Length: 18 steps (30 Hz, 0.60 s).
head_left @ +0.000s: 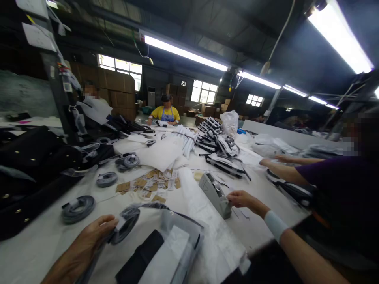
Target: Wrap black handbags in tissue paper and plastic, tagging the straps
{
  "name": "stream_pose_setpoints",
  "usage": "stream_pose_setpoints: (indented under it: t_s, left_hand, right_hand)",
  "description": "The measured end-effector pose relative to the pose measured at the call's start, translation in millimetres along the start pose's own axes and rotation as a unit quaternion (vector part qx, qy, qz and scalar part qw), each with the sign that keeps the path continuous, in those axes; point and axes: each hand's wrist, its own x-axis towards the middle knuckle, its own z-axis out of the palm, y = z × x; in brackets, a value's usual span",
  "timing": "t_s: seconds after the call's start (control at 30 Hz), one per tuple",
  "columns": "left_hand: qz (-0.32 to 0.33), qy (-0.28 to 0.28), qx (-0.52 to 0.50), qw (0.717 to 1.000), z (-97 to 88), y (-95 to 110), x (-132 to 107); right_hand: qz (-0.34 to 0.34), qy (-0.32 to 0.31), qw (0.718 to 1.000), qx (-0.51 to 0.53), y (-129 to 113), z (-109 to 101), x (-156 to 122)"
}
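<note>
Grey coil (134, 221) is pinched in my left grip (92, 236); toward two o'clock my right grip (244, 199) meets the tape dispenser (215, 199); whether closed, I cannot tell.

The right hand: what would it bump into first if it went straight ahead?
Probably the grey tape dispenser: the right hand points at its near end, so close that I can't tell whether they touch.

Tube lights (186, 53) and windows (204, 91) glow beneath a dark ceiling (213, 23).
</note>
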Motion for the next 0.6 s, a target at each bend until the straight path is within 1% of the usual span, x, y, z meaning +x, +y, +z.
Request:
stream_pose_setpoints:
  t_s: [0.07, 0.13, 0.2, 0.3, 0.4, 0.5, 0.6]
  left_hand:
    - [-0.001, -0.004, 0.001, 1.0, -3.0, -2, 3]
    - [0.0, -0.006, 0.006, 1.0, -5.6, -5, 6]
    - [-0.002, -0.006, 0.004, 1.0, -6.5, -8, 9]
    - [-0.009, -0.004, -0.014, 1.0, -3.4, -6, 7]
    - [-0.011, 0.011, -0.027, 1.0, 2.8, 1, -1]
    - [-0.011, 0.022, -0.033, 0.999, 6.9, 6, -8]
    - [-0.02, 0.022, -0.037, 0.999, 7.3, 8, -9]
  right_hand:
    - [0.021, -0.058, 0.996, 0.067, 10, 3, 0]
    - [0.038, -0.075, 0.99, 0.113, 15, 8, 3]
    - [0.049, -0.073, 0.986, 0.144, 16, 12, 8]
    - [0.046, -0.052, 0.981, 0.184, 13, 18, 12]
    - [0.026, -0.011, 0.975, 0.218, 8, 19, 7]
    - [0.015, 0.028, 0.971, 0.237, 8, 16, -9]
    - [0.024, 0.055, 0.97, 0.235, 14, 16, -29]
